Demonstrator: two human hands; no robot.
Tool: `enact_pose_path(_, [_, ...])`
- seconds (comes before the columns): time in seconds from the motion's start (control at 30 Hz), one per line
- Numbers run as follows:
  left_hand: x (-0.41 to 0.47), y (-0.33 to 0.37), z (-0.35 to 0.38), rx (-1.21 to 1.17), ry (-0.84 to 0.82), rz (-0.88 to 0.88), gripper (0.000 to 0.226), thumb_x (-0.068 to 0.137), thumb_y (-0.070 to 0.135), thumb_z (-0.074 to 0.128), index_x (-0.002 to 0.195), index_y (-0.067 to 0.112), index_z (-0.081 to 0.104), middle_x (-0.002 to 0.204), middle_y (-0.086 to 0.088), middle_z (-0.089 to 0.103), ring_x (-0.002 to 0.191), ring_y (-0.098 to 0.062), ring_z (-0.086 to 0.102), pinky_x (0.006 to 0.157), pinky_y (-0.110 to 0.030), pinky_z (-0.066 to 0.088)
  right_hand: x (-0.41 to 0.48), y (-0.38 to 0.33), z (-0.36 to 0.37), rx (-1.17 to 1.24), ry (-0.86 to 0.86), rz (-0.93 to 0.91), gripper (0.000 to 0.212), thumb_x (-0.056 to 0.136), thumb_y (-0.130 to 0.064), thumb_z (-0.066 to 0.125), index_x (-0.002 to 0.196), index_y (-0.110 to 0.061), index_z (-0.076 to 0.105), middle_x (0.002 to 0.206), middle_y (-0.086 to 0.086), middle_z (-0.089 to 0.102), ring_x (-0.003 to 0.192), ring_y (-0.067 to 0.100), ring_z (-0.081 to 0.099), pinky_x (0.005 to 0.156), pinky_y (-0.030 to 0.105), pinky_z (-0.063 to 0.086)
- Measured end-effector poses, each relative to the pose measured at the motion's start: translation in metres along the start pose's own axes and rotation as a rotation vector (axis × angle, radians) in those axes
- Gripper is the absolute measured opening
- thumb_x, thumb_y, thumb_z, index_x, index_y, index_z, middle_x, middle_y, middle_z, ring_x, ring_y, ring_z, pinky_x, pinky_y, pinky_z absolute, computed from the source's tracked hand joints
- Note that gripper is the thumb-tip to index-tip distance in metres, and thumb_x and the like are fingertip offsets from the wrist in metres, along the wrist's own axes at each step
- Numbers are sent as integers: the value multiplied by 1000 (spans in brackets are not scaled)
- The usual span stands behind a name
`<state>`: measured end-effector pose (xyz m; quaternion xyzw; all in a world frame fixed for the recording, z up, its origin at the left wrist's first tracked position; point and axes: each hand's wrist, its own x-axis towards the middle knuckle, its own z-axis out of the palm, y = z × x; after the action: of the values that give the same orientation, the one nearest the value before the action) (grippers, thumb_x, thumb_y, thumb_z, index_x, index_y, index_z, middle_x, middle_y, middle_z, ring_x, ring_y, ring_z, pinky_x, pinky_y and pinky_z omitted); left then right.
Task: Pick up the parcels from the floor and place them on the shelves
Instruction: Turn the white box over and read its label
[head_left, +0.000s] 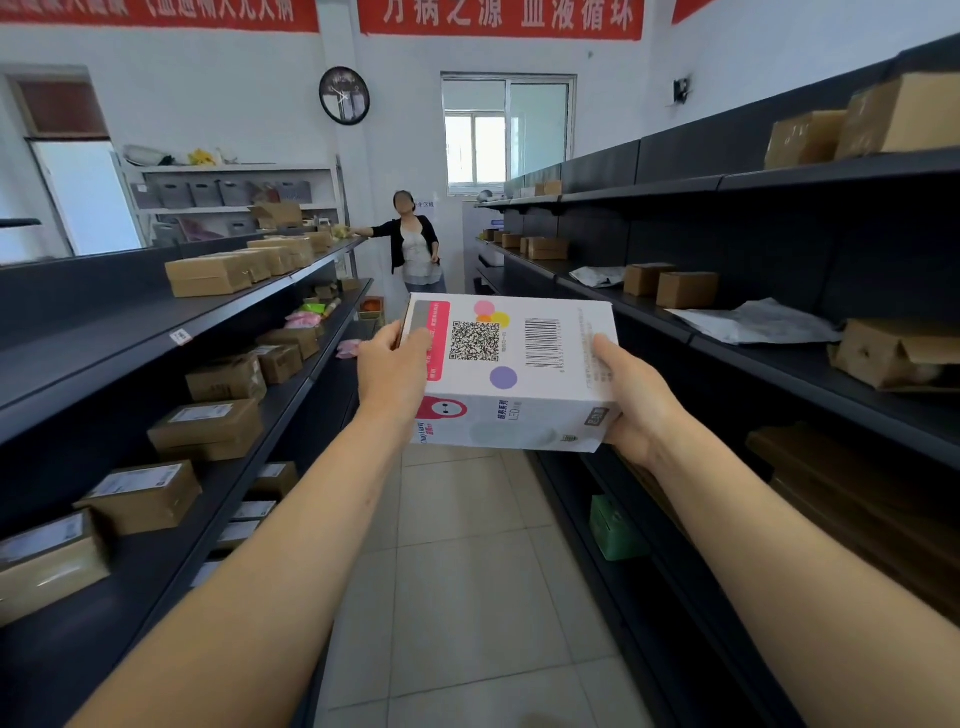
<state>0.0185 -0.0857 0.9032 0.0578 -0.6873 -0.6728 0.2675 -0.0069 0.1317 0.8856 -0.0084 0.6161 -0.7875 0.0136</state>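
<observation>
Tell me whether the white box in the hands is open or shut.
Shut: the white box shows flat, unbroken faces and no raised flap, gripped at its sides by both hands.

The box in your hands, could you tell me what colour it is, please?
Mostly white, with a pink-red label and pastel dots; the box shows best in the head view.

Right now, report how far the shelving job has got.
Done: many brown cardboard parcels already sit on the left shelves and right shelves. In hand: a white printed box is held over the aisle between the left hand and right hand, not yet shelved. Left: placing this box; no parcels show on the visible floor.
</observation>
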Motion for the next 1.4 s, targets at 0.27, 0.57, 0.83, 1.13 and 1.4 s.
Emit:
enact_pose_path(0.27, [6,-9,-10,21,48,-43,12,93,25,57,103,25,49,88,1,70,63,-11,72,45,-20,53,-6,1,6,-148,9,-191,35,99,-36,50,131,-25,54,112,-4,73,101,18,70,90,40,54])
enact_pose_path(0.57, [1,0,-2,-1,28,14,19,95,23,48,113,26,56,93,1,70,74,-15,70,56,-27,57,-11,1,18,-270,57,-254,33,98,-50,40,123,-33,54,108,-9,70,94,15,69,81,35,55])
enact_pose_path(0.83, [-5,6,1,-85,33,101,13,94,39,53,91,27,49,87,-3,68,73,-13,69,56,-20,51,-15,-7,15,-365,170,-148,77,85,-74,29,128,-17,56,117,1,65,100,21,62,85,40,45])
enact_pose_path(1.13, [-1,-4,10,-56,-23,11,11,96,28,52,105,32,47,94,-2,70,74,-15,73,59,-26,57,-12,-4,10,-188,342,-228,32,97,-44,42,105,-15,51,84,-5,55,74,10,51,57,29,33])
enact_pose_path(1.4, [5,-11,16,-81,-21,-76,50,93,11,51,140,25,39,92,10,70,68,-11,74,49,-24,55,-11,-5,9,-157,339,-300,25,98,-22,42,119,-18,55,94,-13,60,82,4,54,61,25,37])
